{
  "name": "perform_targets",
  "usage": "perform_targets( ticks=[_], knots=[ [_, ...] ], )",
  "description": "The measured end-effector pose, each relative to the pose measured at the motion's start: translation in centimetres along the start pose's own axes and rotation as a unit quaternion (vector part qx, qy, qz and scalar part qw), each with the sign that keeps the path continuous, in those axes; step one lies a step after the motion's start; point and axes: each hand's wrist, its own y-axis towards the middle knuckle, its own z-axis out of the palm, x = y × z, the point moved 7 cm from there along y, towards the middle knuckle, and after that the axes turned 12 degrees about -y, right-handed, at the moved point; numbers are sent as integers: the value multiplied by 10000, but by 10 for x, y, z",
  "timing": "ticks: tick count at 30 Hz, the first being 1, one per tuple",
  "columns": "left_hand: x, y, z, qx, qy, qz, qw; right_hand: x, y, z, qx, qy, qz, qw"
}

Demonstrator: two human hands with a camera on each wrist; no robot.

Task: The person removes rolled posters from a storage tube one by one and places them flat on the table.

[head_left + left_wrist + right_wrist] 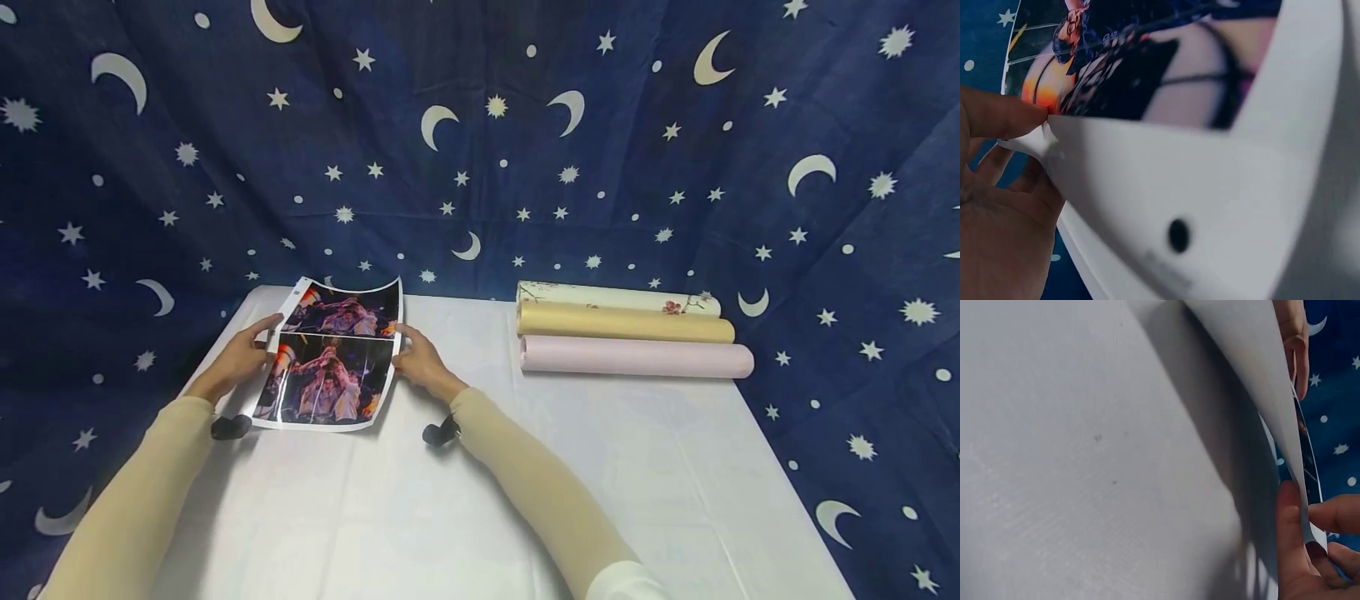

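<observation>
A glossy printed photo sheet (330,367) with a white border carries two similar pictures of a crowd, one above the other. My left hand (242,357) pinches its left edge, the thumb (1013,119) on the printed face in the left wrist view. On the opposite edge my right hand (422,362) pinches the sheet between thumb and fingers. The sheet is bowed and tilted over the left part of the table. In the right wrist view its white back (1254,356) shows, lifted off the tabletop at that side.
Three rolls lie side by side at the back right of the white table (450,517): a flower-patterned roll (622,298), a gold roll (630,322) and a pale pink roll (637,357). A dark blue curtain (495,192) with moons and stars hangs behind.
</observation>
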Motion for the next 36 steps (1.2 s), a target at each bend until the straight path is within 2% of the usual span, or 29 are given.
perform_targets(
  ticks=[7,11,16,20,23,26,30,36],
  knots=[
    [10,9,0,-144,236,-114,9996,-4,12,0,-258,-581,-149,9979],
    [10,13,4,-219,168,-290,9992,-7,15,-3,-398,-566,-146,9975],
    [11,13,5,-302,171,-412,9985,-5,15,-4,-370,-470,-280,9978],
    [9,12,6,-227,53,-403,9989,-1,13,-7,-395,-562,-354,9970],
    [6,11,6,-115,-171,-510,9985,0,10,-13,-497,-683,-339,9958],
    [4,8,5,-149,-213,-587,9979,3,6,-19,-577,-739,-348,9950],
    [-10,1,0,-285,-333,-326,9985,10,-1,-29,-623,-723,-501,9942],
    [-45,-12,3,-459,-539,100,9974,19,-14,-44,-717,-830,-886,9900]
  ],
)
